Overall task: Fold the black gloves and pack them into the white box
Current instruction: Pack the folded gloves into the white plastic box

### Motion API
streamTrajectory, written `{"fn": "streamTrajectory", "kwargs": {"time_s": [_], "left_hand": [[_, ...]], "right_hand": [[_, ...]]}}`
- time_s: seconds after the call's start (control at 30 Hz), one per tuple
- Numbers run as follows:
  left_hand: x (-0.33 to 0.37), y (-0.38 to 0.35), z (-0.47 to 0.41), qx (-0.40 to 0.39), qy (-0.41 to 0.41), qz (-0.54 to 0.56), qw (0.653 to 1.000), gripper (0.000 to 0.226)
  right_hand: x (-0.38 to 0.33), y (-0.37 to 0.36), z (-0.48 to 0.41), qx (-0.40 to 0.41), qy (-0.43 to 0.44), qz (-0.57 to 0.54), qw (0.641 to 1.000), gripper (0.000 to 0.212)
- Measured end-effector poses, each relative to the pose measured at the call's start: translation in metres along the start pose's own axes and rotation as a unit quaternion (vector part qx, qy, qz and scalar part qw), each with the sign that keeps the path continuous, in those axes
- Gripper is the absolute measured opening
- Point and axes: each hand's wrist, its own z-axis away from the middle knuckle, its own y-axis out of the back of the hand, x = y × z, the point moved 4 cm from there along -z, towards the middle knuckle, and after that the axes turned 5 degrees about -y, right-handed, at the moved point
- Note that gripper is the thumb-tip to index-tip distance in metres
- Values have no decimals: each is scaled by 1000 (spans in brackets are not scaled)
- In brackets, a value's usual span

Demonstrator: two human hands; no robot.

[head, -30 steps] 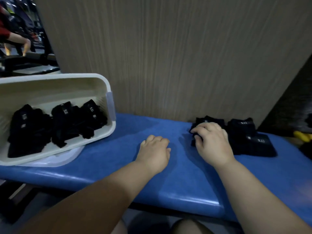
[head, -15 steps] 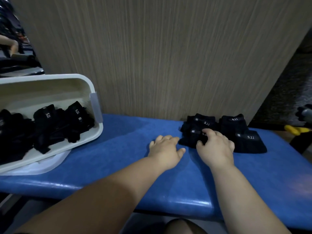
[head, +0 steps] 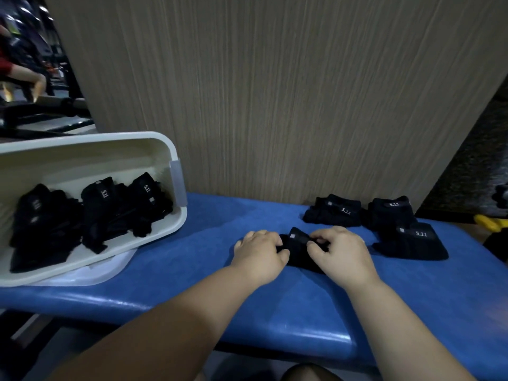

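A soft, bunched black glove [head: 298,250] has been pulled nearer. It is pinched by the left hand [head: 259,255] and right hand [head: 343,257].

One head-worn wide-angle view looks forward and down from close above the blue bench [head: 220,215].

This looks like a gym. The desk [head: 275,303] is a blue padded surface with a glossy vinyl-like front edge, like a workout bench. At 10 o'clock, behind the wood-grain panel [head: 275,92], stand dark exercise machines [head: 41,111], with a person's bare arm in a red sleeve [head: 24,75] among them. At 3 o'clock a dark speckled floor [head: 472,166] carries a yellow object [head: 492,222], too cropped to identify.
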Motion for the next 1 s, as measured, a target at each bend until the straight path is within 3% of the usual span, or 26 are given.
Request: {"fn": "streamTrajectory", "kwargs": {"time_s": [0.1, 0.23, 0.37, 0.57, 0.67, 0.87, 1.0], "left_hand": [[-11, 6, 6, -21, 8, -5, 1000, 33], [-32, 15, 15, -12, 19, 16, 1000, 22], [-54, 26, 24, 1, 31, 51, 998, 14], [-88, 45, 45, 94, 67, 81, 990, 26], [-102, 53, 61, 133, 94, 111, 980, 49], [-110, 62, 81, 70, 110, 33, 991, 33], [-115, 70, 87, 58, 118, 105, 986, 31]], "right_hand": [[-7, -6, 4, -23, 23, 9, 999, 34], [-18, -17, 10, -114, 22, 20, 993, 42], [-41, -25, 15, -132, 36, 36, 990, 44], [-82, -42, 23, -162, -15, 24, 986, 51], [-101, -49, 26, -170, -27, -10, 985, 44], [-126, -68, 35, -143, -37, -87, 985, 32], [-139, -73, 40, -128, -38, -212, 968, 25]]}}
